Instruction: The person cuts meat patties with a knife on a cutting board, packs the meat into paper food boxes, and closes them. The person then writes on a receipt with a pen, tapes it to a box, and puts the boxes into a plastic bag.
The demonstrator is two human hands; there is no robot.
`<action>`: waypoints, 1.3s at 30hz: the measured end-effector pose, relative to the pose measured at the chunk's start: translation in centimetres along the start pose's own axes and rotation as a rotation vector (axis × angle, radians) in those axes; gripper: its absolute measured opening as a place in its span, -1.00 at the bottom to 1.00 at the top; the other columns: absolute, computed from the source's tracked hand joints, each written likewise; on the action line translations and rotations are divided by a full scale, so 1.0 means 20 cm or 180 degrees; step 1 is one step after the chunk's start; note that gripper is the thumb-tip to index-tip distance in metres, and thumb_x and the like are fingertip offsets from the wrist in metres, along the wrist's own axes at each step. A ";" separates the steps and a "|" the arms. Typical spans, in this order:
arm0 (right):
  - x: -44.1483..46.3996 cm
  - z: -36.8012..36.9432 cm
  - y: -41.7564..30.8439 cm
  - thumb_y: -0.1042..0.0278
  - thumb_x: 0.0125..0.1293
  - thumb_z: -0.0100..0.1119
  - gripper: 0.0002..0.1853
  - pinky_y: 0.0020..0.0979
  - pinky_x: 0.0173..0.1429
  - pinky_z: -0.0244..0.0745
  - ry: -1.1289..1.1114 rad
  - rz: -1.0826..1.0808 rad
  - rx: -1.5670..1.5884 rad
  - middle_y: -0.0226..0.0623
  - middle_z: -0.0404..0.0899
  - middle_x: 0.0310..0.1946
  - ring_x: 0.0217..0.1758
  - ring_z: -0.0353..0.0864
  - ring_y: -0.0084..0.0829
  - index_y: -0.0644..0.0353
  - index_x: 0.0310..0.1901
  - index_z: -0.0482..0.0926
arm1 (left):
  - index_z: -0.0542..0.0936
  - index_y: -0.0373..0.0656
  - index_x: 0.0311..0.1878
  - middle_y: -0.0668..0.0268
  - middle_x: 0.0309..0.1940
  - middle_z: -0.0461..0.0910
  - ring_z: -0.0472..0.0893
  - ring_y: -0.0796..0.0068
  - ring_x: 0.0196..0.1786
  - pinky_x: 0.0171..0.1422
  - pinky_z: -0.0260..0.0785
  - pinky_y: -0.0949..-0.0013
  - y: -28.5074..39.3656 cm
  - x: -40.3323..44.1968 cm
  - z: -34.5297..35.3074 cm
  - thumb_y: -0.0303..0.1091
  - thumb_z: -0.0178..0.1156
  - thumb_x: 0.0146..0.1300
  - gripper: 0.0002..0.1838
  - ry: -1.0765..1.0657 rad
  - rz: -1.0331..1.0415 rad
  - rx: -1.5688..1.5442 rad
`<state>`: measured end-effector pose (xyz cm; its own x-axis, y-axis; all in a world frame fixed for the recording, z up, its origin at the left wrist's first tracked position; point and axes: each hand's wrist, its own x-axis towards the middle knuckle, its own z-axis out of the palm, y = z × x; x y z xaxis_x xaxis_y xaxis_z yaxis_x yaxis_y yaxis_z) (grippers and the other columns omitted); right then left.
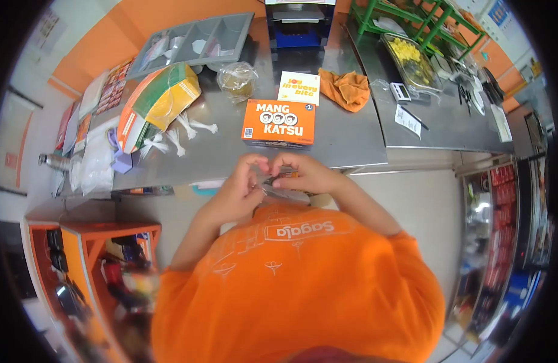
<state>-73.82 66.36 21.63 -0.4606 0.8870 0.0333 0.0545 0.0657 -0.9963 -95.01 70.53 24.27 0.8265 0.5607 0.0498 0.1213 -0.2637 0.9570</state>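
Note:
My left hand [243,189] and my right hand [304,175] meet close in front of my orange shirt, just short of the steel counter's front edge. Between their curled fingers is a clear plastic piece [286,193], with something small and dark at the fingertips that I cannot make out. Just beyond the hands, an orange Mang Katsu box [278,123] lies on the counter. A white card [299,88] with yellow and orange lettering rests behind the box. To its right is a crumpled orange cloth [344,89].
Left on the counter [212,151] are an orange-green-white bag [161,100], white plastic-wrapped items [175,136], a bagged round container [236,81] and a grey divided tray [197,45]. A food tray [409,60] and small scale [401,92] stand right. Orange shelving [88,266] is lower left.

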 end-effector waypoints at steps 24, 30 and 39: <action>-0.34 -0.03 -0.13 0.42 0.05 0.20 -0.80 -0.38 -0.06 0.34 0.0933 -0.1712 -0.2986 -0.36 0.49 -0.30 -0.27 0.51 -0.42 0.08 -0.23 0.56 | 0.26 -0.15 0.26 0.24 -0.06 0.49 0.52 0.63 -0.28 -0.15 0.38 0.53 0.17 -0.09 0.38 -0.58 0.29 0.07 -0.33 0.0844 -0.1018 0.0088; -0.39 -0.02 -0.01 0.36 0.06 0.11 -0.85 -0.34 0.01 0.27 0.0851 -0.2041 -0.3683 -0.44 0.46 -0.38 -0.30 0.50 -0.46 0.06 -0.28 0.54 | 0.53 -0.28 -0.29 0.38 -0.52 0.52 0.49 0.66 -0.38 -0.31 0.36 0.55 0.02 -0.06 0.45 -0.40 0.28 0.16 -0.84 0.0394 -0.1341 -0.0994; -0.36 -0.02 -0.10 0.27 0.06 0.20 -0.83 -0.29 0.01 0.25 0.1092 -0.2184 -0.3982 -0.46 0.44 -0.40 -0.31 0.48 -0.46 0.02 -0.28 0.53 | 0.63 -0.28 -0.25 0.36 -0.42 0.60 0.54 0.64 -0.32 -0.21 0.40 0.50 -0.19 -0.11 0.47 -0.37 0.26 0.16 -0.83 0.0177 -0.1379 -0.0730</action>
<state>-70.33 59.94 23.46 -0.4935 0.5701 0.6568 0.7145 0.6964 -0.0676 -92.15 62.81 17.82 0.6955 0.6234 -0.3573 0.3178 0.1791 0.9311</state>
